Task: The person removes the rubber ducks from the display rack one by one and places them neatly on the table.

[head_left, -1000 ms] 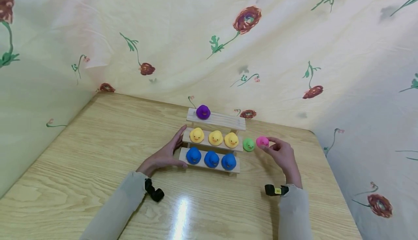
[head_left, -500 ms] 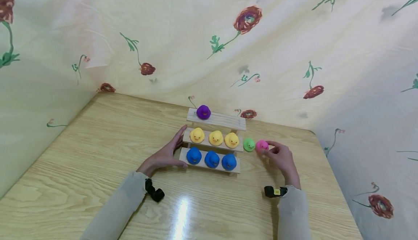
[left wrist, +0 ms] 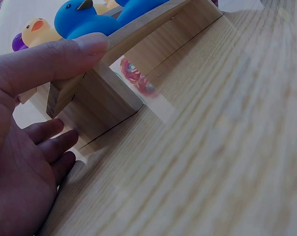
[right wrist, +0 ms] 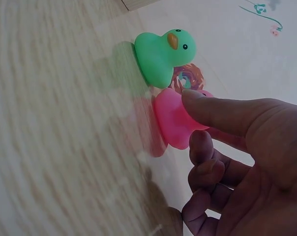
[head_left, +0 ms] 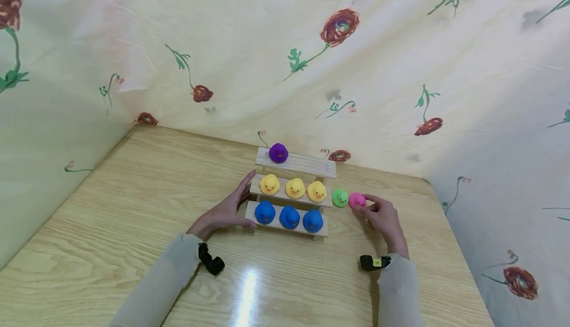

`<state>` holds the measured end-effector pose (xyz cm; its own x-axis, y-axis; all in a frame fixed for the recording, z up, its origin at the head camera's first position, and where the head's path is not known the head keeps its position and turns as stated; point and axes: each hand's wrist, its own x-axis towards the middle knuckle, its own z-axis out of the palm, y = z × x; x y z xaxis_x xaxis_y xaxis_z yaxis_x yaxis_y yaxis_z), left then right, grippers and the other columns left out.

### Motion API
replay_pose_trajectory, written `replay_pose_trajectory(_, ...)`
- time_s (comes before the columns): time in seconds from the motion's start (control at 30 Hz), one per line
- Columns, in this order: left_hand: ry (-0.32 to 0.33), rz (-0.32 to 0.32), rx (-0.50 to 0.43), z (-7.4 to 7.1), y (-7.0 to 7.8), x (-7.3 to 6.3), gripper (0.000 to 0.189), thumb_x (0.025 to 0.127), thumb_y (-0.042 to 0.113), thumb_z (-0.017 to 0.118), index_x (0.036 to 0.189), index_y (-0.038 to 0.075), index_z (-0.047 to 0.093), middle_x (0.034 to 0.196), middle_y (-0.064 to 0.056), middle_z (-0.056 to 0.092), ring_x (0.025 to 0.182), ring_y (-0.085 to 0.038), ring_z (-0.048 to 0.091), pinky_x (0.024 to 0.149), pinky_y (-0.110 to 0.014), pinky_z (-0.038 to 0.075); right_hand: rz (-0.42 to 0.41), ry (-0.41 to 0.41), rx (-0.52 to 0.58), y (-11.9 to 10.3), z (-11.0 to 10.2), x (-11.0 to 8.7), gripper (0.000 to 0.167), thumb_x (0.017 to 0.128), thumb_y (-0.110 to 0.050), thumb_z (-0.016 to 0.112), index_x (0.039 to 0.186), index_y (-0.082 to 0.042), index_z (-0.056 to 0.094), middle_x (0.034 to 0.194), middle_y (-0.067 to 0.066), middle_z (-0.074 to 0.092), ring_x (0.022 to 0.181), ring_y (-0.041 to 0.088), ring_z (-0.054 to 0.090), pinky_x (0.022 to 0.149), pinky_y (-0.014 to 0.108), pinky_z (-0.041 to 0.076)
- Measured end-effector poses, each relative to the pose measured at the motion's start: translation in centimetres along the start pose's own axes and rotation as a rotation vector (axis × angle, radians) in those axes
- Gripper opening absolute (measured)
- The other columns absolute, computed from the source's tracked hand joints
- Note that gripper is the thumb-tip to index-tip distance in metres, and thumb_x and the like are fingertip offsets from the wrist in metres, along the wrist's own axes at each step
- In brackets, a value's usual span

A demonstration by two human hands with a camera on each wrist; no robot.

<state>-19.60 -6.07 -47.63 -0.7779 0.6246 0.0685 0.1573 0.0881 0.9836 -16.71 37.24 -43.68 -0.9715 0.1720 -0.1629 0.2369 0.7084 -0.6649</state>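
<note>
Behind the work hangs a cream fabric backdrop printed with red flowers [head_left: 249,45]; before it stands a tabletop of pale wood grain [head_left: 160,188]. On this sits a three-tier rack of light, unpainted wood [head_left: 311,165]. The planks look stiff; the rack is judged light enough to slide if pushed, and best steadied at its ends.

The left hand [head_left: 226,209] spans the rack's left end in a wide spread, thumb on the lowest plank, lower fingers loosely bent beside the end support. The right hand [head_left: 383,213] holds a narrow pinch, thumb and forefinger on a small, glossy pink toy duck [head_left: 356,201]. This duck is on the tabletop, right of the rack and just beside a matching green toy duck [head_left: 340,198]; whether the two touch cannot be told.

The rack bears three blue toy ducks [head_left: 289,217] below, three yellow [head_left: 295,188] midway, one purple [head_left: 278,153] on top.

The pink duck is judged light, soft, slightly slick and hardly fragile. Recommended hold: gently across the rounded body.
</note>
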Motion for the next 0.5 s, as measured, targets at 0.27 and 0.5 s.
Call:
replay_pose_trajectory(0.27, -0.002, -0.002, 0.001, -0.1, -0.1, 0.0, 0.131, 0.073, 0.024, 0.091, 0.161, 0.035, -0.005, 0.171, -0.004, -0.009, 0.157, -0.042, 0.001, 0.129, -0.057, 0.009, 0.003, -0.007, -0.008, -0.1, -0.2, -0.2, 0.054, 0.096, -0.025, 0.067, 0.144, -0.006, 0.052, 0.086, 0.005, 0.063, 0.067, 0.011, 0.053, 0.055, 0.023, 0.045)
replay_pose_trajectory(0.5, -0.008, 0.002, -0.013, -0.1, 0.0, 0.0, 0.131, 0.074, 0.021, 0.090, 0.161, 0.034, -0.006, 0.171, -0.005, -0.010, 0.157, -0.042, 0.000, 0.129, -0.057, 0.008, -0.020, 0.026, -0.032, -1.4, -1.2, -1.1, 0.055, 0.098, -0.030, 0.064, 0.145, -0.005, 0.050, 0.093, 0.010, 0.063, 0.073, 0.015, 0.051, 0.058, 0.024, 0.044)
